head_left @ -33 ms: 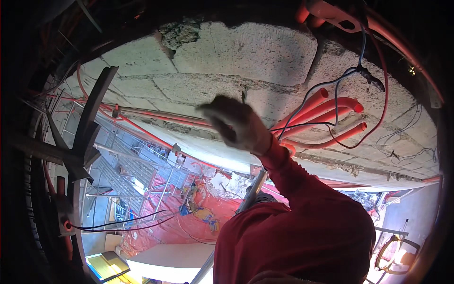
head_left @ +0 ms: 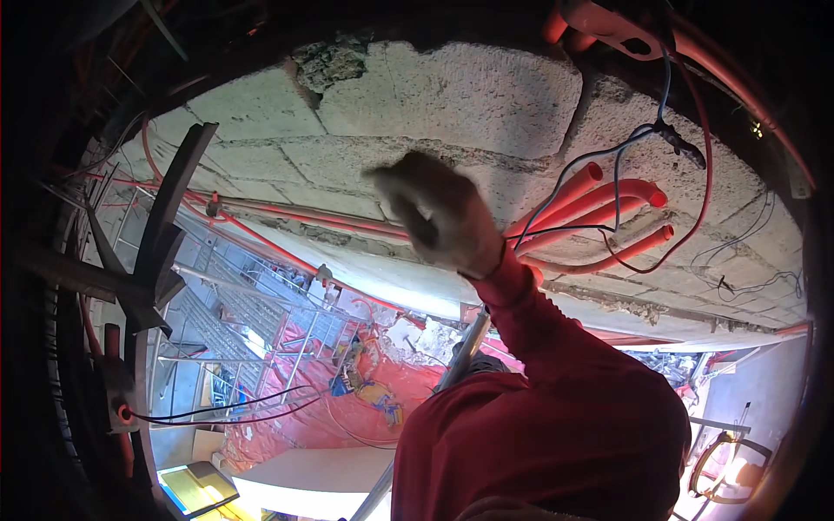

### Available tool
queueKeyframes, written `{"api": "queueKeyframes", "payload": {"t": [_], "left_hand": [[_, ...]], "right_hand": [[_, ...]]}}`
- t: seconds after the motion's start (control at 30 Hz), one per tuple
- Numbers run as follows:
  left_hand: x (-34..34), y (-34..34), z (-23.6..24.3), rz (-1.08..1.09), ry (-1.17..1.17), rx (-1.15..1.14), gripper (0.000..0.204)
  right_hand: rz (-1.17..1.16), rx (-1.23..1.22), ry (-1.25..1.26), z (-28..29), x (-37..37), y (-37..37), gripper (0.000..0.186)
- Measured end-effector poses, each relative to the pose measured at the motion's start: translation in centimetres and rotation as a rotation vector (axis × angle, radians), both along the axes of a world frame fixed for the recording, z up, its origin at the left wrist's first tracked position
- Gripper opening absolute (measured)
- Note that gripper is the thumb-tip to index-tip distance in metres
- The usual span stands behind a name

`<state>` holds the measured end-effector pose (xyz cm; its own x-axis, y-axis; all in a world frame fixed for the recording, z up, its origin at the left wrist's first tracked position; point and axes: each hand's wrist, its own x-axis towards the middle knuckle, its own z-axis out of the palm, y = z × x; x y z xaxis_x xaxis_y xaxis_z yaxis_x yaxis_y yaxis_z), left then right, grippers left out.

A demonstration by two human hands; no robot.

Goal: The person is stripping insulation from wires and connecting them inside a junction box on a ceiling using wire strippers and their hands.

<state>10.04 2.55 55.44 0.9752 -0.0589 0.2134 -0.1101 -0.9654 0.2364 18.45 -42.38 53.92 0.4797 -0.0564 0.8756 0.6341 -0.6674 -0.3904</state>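
My right hand reaches up in a red sleeve, in front of a pale block wall. Motion blurs the fingers. They look bent, with a dark gap between thumb and fingers, and whether they hold anything is unclear. Just to the right of the hand, several red flexible conduits stick out along the wall, some with open ends. A dark cable loops over them and joins a black taped lump. My left hand is out of view.
A long red pipe runs along the wall's lower edge at left. Dark metal bars stand at far left. Far below are scaffolding, red sheeting and rubble. A metal tube rises beside my body.
My right hand has shifted slightly right and tilted, with its wrist a little lower. The conduits and cables look unmoved.
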Motion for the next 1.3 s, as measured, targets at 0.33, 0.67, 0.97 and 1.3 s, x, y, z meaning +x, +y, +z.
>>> {"api": "queueKeyframes", "payload": {"t": [0.33, 0.67, 0.97, 1.3], "left_hand": [[-0.7, 0.4, 1.2, -0.067, -0.031, 0.046, 0.046], [-6.0, 0.4, 8.4, -0.164, -0.127, 0.211, 0.044], [-12.4, 0.6, 18.9, -0.027, -0.016, 0.59, 0.043], [-12.5, -1.6, 23.8, 0.131, -0.014, 0.804, 0.041]], "right_hand": [[-1.029, -0.405, -0.028, 10.6, 9.0, -11.7, 0.036], [-0.959, -0.607, 0.101, 8.8, 12.5, -21.7, 0.036], [-0.633, -0.572, -0.348, 9.0, 15.7, -21.8, 0.036], [-0.066, -0.53, -0.594, 13.6, 9.5, -1.0, 0.031]]}}
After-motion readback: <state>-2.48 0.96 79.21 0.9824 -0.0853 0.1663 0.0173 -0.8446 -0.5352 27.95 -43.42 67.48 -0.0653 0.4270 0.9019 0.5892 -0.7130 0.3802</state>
